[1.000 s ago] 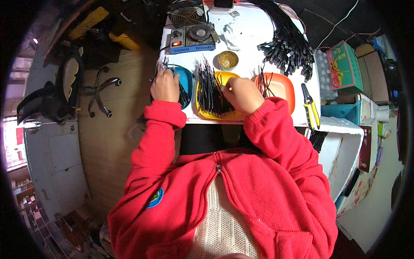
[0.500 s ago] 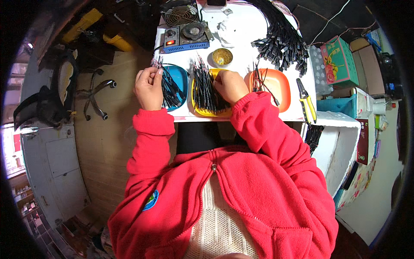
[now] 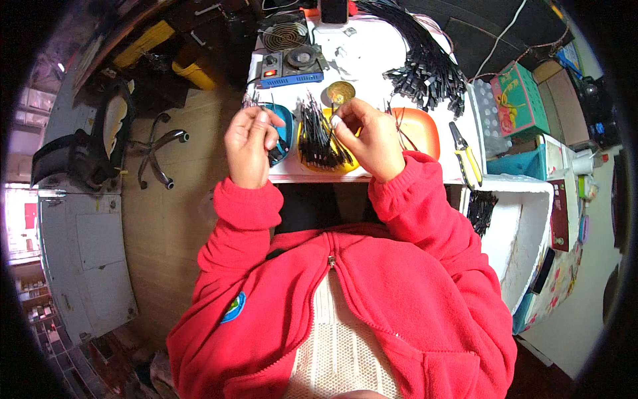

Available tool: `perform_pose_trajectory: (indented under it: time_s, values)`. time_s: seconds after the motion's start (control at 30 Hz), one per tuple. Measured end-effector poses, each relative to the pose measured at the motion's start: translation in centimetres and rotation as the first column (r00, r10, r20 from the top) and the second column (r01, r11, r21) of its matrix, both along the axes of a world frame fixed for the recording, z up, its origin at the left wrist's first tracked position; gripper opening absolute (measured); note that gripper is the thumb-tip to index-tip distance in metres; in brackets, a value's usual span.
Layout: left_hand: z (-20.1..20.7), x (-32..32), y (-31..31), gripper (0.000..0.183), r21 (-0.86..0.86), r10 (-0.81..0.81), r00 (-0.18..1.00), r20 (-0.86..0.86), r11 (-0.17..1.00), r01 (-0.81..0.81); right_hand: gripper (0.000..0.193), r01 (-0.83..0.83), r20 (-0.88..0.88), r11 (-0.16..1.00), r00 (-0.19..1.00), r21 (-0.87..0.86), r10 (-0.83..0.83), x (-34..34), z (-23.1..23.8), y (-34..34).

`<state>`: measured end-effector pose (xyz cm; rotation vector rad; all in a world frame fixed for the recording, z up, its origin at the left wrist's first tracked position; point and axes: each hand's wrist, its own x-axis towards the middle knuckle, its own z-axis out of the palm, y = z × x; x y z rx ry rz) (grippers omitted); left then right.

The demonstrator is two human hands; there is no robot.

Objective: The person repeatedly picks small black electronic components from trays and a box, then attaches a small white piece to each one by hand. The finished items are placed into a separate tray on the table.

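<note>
Over the white table (image 3: 372, 46) I see my left hand (image 3: 247, 145) curled shut around short black wires above the blue dish (image 3: 287, 126), my right hand (image 3: 369, 138) pinching something unclear over the yellow tray (image 3: 345, 165) of wires.

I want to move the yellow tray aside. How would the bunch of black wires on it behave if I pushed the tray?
The black wires look thin and light, lying loose and crisscrossed, so they would probably slide or spill. The shallow yellow tray likely holds them poorly.
</note>
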<state>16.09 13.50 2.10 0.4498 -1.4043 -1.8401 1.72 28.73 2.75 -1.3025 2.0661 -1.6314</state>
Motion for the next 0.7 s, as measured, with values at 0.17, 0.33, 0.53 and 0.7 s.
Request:
perform_pose_trajectory:
  time_s: [0.17, 0.33, 0.53, 0.7]
  values:
    - [1.3, -0.7, 5.4, 0.008, 0.127, -0.129, 0.991, 0.014, 0.984, 0.127, 0.012, -0.113, 0.196, 0.994, 0.975, 0.01, 0.109, 2.4, 2.0, 2.9]
    - [1.9, -1.1, 8.6, 0.013, 0.131, -0.163, 0.984, 0.068, 0.979, 0.153, 0.012, -0.056, 0.229, 0.997, 0.972, 0.049, 0.043, 3.1, 2.2, 4.5]
    - [2.2, -1.4, 10.3, 0.014, 0.221, -0.232, 0.972, 0.031, 0.95, 0.22, 0.009, -0.057, 0.313, 0.998, 0.948, -0.024, 0.061, 3.4, 1.9, 5.6]
    - [2.2, -1.3, 10.9, 0.013, 0.173, -0.293, 0.954, 0.07, 0.945, 0.278, 0.01, -0.111, 0.381, 0.993, 0.916, -0.048, 0.121, 2.0, 2.2, 7.7]
